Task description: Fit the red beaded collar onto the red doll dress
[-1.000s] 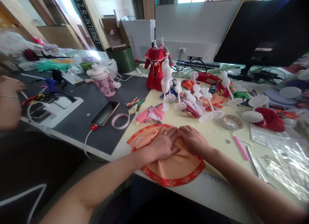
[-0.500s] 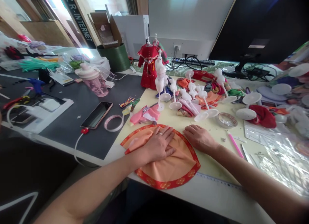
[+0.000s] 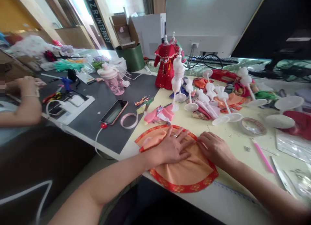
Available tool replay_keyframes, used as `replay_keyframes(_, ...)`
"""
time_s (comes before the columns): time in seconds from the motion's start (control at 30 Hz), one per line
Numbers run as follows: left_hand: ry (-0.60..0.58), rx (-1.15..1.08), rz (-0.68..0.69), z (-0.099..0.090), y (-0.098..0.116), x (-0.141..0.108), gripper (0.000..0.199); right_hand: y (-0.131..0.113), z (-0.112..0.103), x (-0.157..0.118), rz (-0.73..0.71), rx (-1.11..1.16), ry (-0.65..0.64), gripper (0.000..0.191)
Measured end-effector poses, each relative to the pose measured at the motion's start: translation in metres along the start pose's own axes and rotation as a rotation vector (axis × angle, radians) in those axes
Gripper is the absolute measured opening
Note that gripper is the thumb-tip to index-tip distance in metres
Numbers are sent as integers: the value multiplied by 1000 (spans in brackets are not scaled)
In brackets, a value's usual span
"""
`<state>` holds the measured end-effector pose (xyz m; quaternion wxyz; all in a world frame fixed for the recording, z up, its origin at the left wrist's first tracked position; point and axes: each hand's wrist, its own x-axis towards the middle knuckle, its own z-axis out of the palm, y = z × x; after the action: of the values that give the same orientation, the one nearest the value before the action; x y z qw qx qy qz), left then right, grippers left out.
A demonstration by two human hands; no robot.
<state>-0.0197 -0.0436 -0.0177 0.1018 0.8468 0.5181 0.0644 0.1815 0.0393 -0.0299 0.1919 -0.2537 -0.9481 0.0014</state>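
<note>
A fan-shaped piece of peach-orange cloth [image 3: 189, 173] with a red, gold-patterned border lies on the table before me. My left hand [image 3: 173, 147] rests flat on its middle, fingers spread, a ring on one finger. At the cloth's right edge, my right hand [image 3: 216, 149] has its fingers curled over the red border, thumb and fingertips together on it. Part of the left side of the cloth is folded over. Just beyond it lies a pink doll garment [image 3: 160, 114], near a white mannequin stand [image 3: 178, 76].
Several white doll stands [image 3: 223, 97] and cloth scraps lie at the back right. A pink pen [image 3: 263, 156] and scissors [image 3: 282, 174] lie to the right. On the left are a tape roll [image 3: 128, 120], a phone [image 3: 114, 111] and another person's arm [image 3: 26, 102].
My right hand has moved from beside the cloth onto its red border, fingers curling. The left hand's fingers have spread wider. The view has turned left, bringing another person's arm into sight.
</note>
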Motion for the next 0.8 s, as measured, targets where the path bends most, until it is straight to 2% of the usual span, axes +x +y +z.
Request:
replay_keyframes(0.17, -24, -11, 53, 3, -2, -1, 52, 4, 1, -4, -36, -71, 45, 20)
replay_keyframes(0.37, -20, -13, 52, 0, 0, -2, 51, 7, -4, -9, -47, -174, -2, 16)
replay_keyframes(0.6, -96, -23, 44, -6, 0, -2, 53, 9, -3, -8, 3, -77, -56, 21)
replay_keyframes(0.8, -128, -5, 31, -19, 8, 1, 51, 12, 2, -7, 69, -60, -105, 19)
